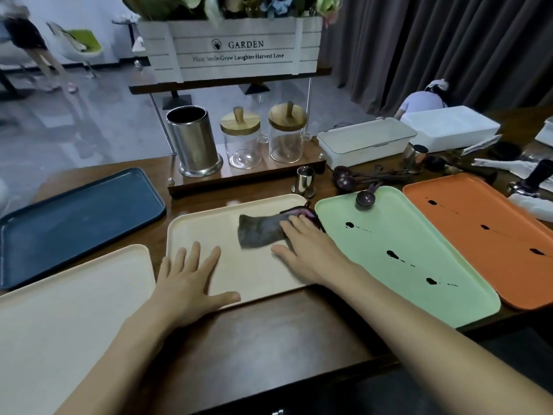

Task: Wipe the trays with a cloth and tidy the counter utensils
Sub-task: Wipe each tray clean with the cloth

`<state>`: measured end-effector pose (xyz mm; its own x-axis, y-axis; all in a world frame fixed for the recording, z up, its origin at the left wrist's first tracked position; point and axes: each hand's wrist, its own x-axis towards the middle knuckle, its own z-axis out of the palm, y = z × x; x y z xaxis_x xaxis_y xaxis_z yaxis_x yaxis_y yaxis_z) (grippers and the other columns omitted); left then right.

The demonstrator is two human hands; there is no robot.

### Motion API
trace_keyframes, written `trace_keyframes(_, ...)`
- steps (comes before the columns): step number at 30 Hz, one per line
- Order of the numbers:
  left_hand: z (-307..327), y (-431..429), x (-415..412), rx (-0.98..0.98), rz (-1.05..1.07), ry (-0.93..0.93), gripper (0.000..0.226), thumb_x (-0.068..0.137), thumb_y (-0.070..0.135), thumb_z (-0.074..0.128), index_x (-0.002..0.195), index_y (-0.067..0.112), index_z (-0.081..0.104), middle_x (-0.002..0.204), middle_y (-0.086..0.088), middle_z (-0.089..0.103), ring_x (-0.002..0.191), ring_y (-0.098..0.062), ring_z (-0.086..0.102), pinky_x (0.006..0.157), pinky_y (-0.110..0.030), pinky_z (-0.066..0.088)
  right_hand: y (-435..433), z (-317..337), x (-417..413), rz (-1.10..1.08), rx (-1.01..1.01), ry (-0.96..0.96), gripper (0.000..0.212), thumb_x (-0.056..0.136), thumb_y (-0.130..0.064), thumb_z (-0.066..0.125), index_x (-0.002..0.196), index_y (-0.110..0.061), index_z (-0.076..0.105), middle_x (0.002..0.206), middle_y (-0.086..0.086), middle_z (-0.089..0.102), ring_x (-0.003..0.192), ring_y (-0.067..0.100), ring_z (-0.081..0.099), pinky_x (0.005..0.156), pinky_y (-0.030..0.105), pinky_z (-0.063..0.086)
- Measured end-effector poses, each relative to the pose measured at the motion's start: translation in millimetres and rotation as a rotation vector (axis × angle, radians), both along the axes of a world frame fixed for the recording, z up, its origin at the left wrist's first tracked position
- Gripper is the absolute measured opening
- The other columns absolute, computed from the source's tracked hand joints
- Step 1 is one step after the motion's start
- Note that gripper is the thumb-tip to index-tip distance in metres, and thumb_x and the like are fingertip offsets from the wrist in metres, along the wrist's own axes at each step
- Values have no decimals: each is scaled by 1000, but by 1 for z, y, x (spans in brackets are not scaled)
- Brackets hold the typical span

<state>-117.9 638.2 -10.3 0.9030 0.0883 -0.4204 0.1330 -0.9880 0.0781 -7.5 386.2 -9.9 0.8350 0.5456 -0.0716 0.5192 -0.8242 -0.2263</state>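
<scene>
Right hand (308, 244) presses cloth (257, 232) (pink-edged, seemingly) on cream tray (209, 226).

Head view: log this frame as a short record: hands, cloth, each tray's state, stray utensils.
left hand: flat on the middle tray, near edge
right hand: presses the cloth onto that tray's right part
middle tray: looks clean
green tray: dark spots; a scoop lies on its far rim
orange tray: spotted too
blue tray: looks clean
other scoops: loose on the counter behind the green tray
</scene>
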Motion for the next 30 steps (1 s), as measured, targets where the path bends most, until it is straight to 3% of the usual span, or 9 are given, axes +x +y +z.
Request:
trace_keyframes(5, -2, 1, 1, 20, 6, -10, 136, 38, 110, -4, 156, 46, -19, 170, -6, -19, 157, -33, -11, 124, -54, -5, 8, -2, 29, 9, 113, 12, 64, 100, -57, 38, 151, -18, 34, 159, 1, 31, 150, 22, 19, 118, 38, 24)
trace_keyframes(12, -4, 0, 0, 34, 4, -12, 125, 50, 107, 8, 156, 46, -20, 170, -5, -19, 157, -32, -11, 125, -53, -4, -40, 12, -67, -11, 53, 93, 71, 98, -65, 33, 157, -26, 23, 166, -3, 13, 153, 15, 4, 121, 31, 12)
trace_keyframes(16, -1, -2, 1, 58, -1, 4, 118, 59, 101, 15, 156, 45, -21, 169, -4, -21, 157, -32, -13, 125, -52, -5, -36, 11, -68, -24, 47, 97, 73, 97, -67, 28, 158, -27, 20, 167, -6, 10, 153, 14, 1, 121, 32, 13)
trace_keyframes(21, 2, -2, -1, 49, -15, -3, 133, 42, 109, -5, 157, 44, -20, 169, -4, -21, 157, -31, -13, 125, -51, -6, -7, 11, 3, -8, 97, 63, 63, 100, -60, 35, 152, -25, 34, 161, -5, 28, 149, 16, 20, 111, 37, 32)
trace_keyframes(25, 3, -2, -2, 42, -9, -11, 133, 43, 106, -1, 158, 43, -17, 169, -5, -20, 157, -31, -13, 125, -51, -6, 20, 14, 42, -40, 164, 51, 55, 95, -59, 47, 139, -26, 47, 145, -2, 47, 134, 20, 41, 98, 35, 38)
trace_keyframes(30, 2, -2, -1, 20, -17, -16, 140, 35, 106, -7, 159, 42, -15, 169, -5, -20, 157, -32, -13, 124, -52, -7, 53, 9, 30, -7, 168, 23, 52, 95, -54, 48, 139, -25, 46, 148, 5, 46, 139, 29, 37, 109, 41, 33)
